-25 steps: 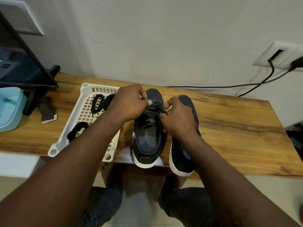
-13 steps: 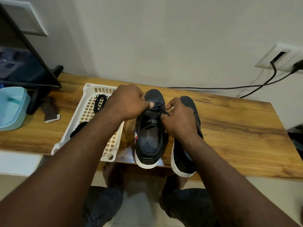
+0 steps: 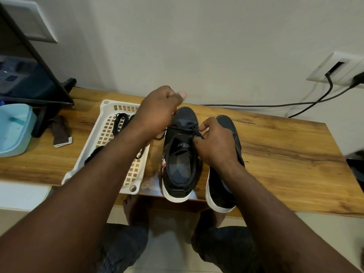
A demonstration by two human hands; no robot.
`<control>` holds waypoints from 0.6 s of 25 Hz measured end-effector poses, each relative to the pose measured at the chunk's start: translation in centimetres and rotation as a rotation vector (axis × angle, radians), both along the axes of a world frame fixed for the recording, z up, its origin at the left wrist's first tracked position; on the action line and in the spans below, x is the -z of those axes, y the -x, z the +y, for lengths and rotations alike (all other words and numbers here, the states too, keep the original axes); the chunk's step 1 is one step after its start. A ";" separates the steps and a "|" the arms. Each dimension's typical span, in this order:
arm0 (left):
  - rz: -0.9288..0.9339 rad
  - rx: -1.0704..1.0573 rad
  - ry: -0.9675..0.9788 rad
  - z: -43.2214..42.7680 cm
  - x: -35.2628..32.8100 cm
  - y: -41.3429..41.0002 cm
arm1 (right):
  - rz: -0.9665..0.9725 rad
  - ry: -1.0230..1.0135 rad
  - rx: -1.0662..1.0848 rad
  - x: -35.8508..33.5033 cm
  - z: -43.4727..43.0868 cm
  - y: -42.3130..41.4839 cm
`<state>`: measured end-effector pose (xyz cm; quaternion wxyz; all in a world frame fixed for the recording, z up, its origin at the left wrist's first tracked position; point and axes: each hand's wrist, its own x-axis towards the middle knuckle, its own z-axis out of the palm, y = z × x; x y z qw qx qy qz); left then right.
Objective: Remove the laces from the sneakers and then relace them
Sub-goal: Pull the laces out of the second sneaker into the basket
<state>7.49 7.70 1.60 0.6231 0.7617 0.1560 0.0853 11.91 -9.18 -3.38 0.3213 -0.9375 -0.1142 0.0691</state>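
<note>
Light: soft, even, moderately bright indoor. Shadows: faint, soft-edged, on surface (image 3: 275, 146). Glare: dull sheen at surface's near edge. Blur: left hand (image 3: 159, 109) fingertips (image 3: 182, 94) smeared. Distortion: wide-angle bowing toward frame edges.

You are stretching both bare forearms forward from the lower corners, and they are converging toward the middle. Your left hand (image 3: 159, 111) is hovering higher and farther out, knuckles up. Its fingers are curling into a loose fist on the lace (image 3: 194, 131), though the grip itself is hidden, and the thumb tip is poking out on the far side. Your right hand (image 3: 215, 143) is sitting lower and nearer, pinching the lace between thumb and forefinger with the other fingers folding under. The hands are staying near each other, not touching.
</note>
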 end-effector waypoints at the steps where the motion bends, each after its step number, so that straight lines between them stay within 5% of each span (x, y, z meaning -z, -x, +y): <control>1: 0.092 0.020 -0.275 -0.2 0.3 0.0 | -0.001 0.003 -0.002 0.0 0.0 0.0; 3: 0.239 0.105 -0.639 -0.9 1.2 0.0 | -0.005 0.012 -0.003 0.0 0.0 0.0; 10: 0.323 0.212 -1.082 -2.4 2.2 -0.3 | 0.002 -0.009 -0.009 0.0 -0.1 0.0; 12: 0.242 0.193 -0.911 -2.2 2.4 -0.2 | 0.000 -0.010 -0.016 0.0 -0.2 -0.1; 15: 0.061 0.126 -0.097 -1.7 1.6 -0.2 | 0.007 -0.013 -0.018 -0.1 -0.3 -0.1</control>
